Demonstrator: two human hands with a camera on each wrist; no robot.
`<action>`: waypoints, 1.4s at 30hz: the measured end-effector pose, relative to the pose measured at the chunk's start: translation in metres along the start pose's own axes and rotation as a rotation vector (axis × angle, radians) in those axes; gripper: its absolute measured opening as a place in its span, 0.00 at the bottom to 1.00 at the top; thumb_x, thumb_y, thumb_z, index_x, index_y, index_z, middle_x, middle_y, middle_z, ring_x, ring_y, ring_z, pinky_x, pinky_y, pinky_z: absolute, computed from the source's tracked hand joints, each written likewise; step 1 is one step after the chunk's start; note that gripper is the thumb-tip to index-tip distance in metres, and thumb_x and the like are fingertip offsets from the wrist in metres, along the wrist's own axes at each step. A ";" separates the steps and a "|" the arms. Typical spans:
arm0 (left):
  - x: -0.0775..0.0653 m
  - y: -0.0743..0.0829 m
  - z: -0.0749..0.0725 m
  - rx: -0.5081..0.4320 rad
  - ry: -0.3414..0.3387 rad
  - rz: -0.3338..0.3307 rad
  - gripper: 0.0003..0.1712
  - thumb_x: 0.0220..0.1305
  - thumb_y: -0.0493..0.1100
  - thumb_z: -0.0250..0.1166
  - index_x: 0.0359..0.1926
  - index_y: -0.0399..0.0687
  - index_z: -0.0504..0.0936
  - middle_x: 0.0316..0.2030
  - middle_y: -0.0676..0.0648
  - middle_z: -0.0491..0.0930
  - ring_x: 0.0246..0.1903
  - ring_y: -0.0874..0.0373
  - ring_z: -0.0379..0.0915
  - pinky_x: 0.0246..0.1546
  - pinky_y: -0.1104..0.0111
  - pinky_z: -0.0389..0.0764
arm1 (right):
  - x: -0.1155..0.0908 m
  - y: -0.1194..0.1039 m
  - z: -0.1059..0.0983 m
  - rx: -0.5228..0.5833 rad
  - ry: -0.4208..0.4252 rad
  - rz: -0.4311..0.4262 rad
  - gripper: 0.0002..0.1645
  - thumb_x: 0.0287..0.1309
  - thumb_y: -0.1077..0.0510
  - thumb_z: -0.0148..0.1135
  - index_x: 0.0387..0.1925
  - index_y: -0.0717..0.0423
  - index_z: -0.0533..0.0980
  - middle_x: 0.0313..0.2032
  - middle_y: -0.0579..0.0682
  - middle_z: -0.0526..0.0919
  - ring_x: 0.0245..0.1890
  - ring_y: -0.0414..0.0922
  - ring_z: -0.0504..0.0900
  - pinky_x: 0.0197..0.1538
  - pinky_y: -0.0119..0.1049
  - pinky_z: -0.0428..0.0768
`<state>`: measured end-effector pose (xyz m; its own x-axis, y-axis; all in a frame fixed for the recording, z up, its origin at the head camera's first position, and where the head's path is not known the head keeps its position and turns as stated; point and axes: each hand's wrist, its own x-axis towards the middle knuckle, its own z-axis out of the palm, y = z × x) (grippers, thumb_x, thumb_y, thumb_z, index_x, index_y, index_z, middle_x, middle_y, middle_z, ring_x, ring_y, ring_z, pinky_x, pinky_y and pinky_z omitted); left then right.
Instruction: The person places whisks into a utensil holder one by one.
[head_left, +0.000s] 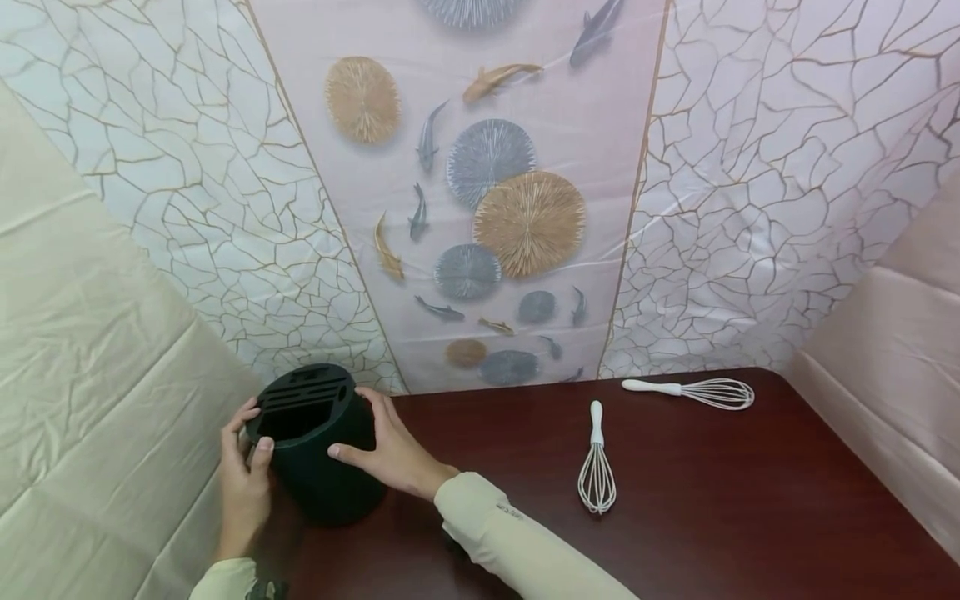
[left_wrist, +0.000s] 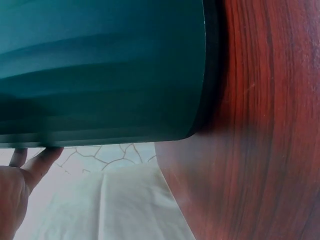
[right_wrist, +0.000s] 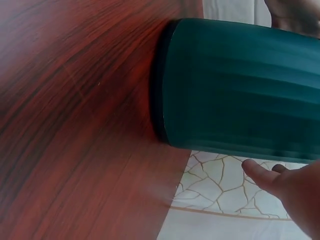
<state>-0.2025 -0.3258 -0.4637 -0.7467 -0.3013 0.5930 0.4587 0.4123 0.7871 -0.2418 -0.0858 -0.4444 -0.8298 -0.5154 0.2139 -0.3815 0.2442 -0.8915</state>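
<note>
A dark green, round knife block (head_left: 326, 483) stands upright at the left of the table, its black top (head_left: 311, 385) cut with slots and one larger opening. My left hand (head_left: 246, 492) holds its left side near the rim, thumb toward the front. Around the right side my right hand (head_left: 401, 454) grips it, thumb on the front and fingers farther back. Both wrist views show the block's smooth wall (left_wrist: 110, 70) and its black base (right_wrist: 157, 85) by the wood. Parts of the fingers are hidden behind the block.
On the dark red wooden table (head_left: 690, 508), a white whisk (head_left: 597, 458) lies right of the middle. Another white whisk (head_left: 690, 390) lies by the back edge. Patterned cloth (head_left: 487, 333) hangs behind, and beige cloth (head_left: 112, 375) rises close at the left.
</note>
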 end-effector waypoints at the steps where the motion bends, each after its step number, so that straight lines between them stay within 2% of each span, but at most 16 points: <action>1: 0.000 0.000 0.001 -0.005 0.007 0.002 0.26 0.77 0.35 0.53 0.73 0.37 0.68 0.77 0.48 0.65 0.70 0.59 0.66 0.62 0.78 0.66 | 0.002 0.001 0.001 0.018 0.003 0.004 0.56 0.68 0.31 0.65 0.84 0.30 0.43 0.82 0.41 0.49 0.79 0.44 0.58 0.74 0.54 0.67; 6: -0.001 0.003 0.005 -0.020 0.048 -0.022 0.27 0.77 0.37 0.54 0.74 0.39 0.68 0.77 0.46 0.65 0.70 0.58 0.66 0.61 0.80 0.67 | 0.008 0.002 0.007 0.055 0.001 -0.031 0.58 0.68 0.36 0.67 0.84 0.23 0.39 0.83 0.39 0.46 0.81 0.45 0.55 0.75 0.55 0.65; 14: -0.003 0.007 0.005 -0.010 0.059 -0.059 0.28 0.77 0.37 0.56 0.75 0.42 0.69 0.78 0.46 0.63 0.75 0.55 0.60 0.69 0.71 0.61 | 0.012 0.008 0.015 0.077 0.069 -0.057 0.56 0.65 0.36 0.71 0.82 0.18 0.46 0.81 0.32 0.51 0.80 0.42 0.55 0.74 0.58 0.65; 18: -0.003 0.006 0.001 0.009 0.054 -0.040 0.28 0.77 0.36 0.57 0.75 0.43 0.69 0.78 0.49 0.65 0.75 0.56 0.61 0.67 0.75 0.64 | 0.013 0.010 0.017 0.112 0.094 -0.072 0.55 0.64 0.37 0.73 0.81 0.17 0.50 0.80 0.29 0.53 0.80 0.41 0.56 0.74 0.59 0.65; 26: -0.009 0.006 0.004 0.037 0.058 -0.008 0.28 0.75 0.35 0.61 0.74 0.45 0.73 0.76 0.49 0.68 0.73 0.59 0.65 0.59 0.81 0.70 | 0.007 0.013 0.012 0.114 0.118 -0.082 0.53 0.64 0.38 0.73 0.81 0.18 0.52 0.79 0.29 0.56 0.79 0.41 0.58 0.74 0.59 0.66; 35: -0.017 0.023 0.009 0.063 0.064 -0.079 0.27 0.75 0.38 0.63 0.72 0.49 0.75 0.76 0.54 0.68 0.72 0.59 0.66 0.65 0.71 0.68 | -0.005 0.014 0.004 0.119 0.106 -0.101 0.53 0.65 0.40 0.73 0.81 0.17 0.52 0.80 0.30 0.56 0.79 0.41 0.58 0.75 0.57 0.66; 42: -0.024 0.028 0.017 0.086 0.054 -0.069 0.26 0.75 0.38 0.64 0.72 0.48 0.75 0.75 0.54 0.70 0.69 0.62 0.69 0.57 0.80 0.71 | -0.016 0.013 -0.006 0.115 0.106 -0.085 0.53 0.65 0.38 0.73 0.81 0.17 0.52 0.80 0.30 0.54 0.80 0.42 0.57 0.74 0.60 0.65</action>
<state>-0.1800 -0.2923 -0.4591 -0.7468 -0.3768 0.5480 0.3620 0.4608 0.8103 -0.2357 -0.0698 -0.4569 -0.8375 -0.4388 0.3257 -0.4079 0.1053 -0.9069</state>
